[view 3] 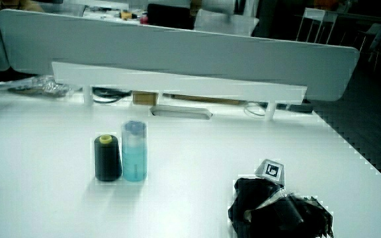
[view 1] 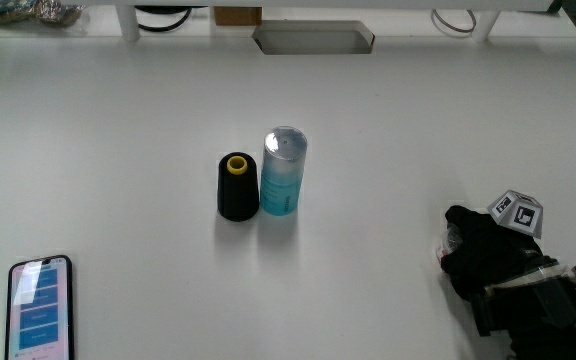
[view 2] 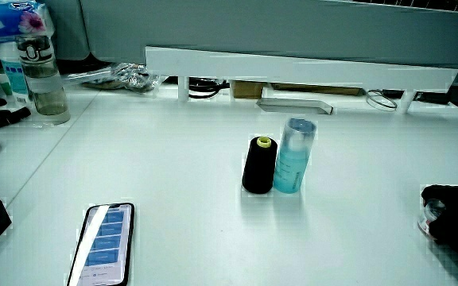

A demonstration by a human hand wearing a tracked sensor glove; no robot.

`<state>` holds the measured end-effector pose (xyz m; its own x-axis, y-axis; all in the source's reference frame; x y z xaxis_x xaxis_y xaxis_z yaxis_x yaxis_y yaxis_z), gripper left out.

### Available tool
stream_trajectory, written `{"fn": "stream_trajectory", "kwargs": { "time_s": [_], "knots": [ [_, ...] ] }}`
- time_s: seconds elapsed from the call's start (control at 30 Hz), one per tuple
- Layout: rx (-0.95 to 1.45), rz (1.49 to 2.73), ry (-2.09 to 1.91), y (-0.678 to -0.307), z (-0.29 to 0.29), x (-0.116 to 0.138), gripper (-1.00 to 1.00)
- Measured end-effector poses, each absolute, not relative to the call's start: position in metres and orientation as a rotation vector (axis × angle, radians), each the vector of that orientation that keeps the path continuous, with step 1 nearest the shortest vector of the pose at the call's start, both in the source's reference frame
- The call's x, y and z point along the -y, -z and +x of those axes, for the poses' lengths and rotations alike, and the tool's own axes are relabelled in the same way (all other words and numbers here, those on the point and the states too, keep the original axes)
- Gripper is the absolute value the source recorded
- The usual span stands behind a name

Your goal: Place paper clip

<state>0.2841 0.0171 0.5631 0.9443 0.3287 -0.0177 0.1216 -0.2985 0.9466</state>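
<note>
Resting on the table [view 1: 388, 230], the hands [view 1: 483, 255] hide their grip; paper clip unseen.

Bright, even light falls from overhead on the white table [view 1: 118, 180], which looks nearly washed out in the main view. The black thread cone [view 1: 237, 187] and the blue bottle [view 1: 282, 171] cast only faint, soft shadows close to their bases. The bottle's cap shows a pale glare, and the phone screen [view 1: 40, 307] reflects light. Both side views carry a cool, bluish-green tint.
</note>
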Motion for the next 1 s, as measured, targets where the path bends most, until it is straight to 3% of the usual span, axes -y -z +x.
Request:
{"fn": "stream_trajectory", "kwargs": {
  "time_s": [0.1, 0.6, 1.0],
  "knots": [
    [-0.340, 1.867, -0.191, -0.566, 0.284, -0.016, 0.00],
    [-0.319, 1.752, -0.221, -0.564, 0.292, -0.028, -1.00],
    [-0.315, 1.938, -0.269, -0.522, 0.301, -0.032, -1.00]
  ]
}}
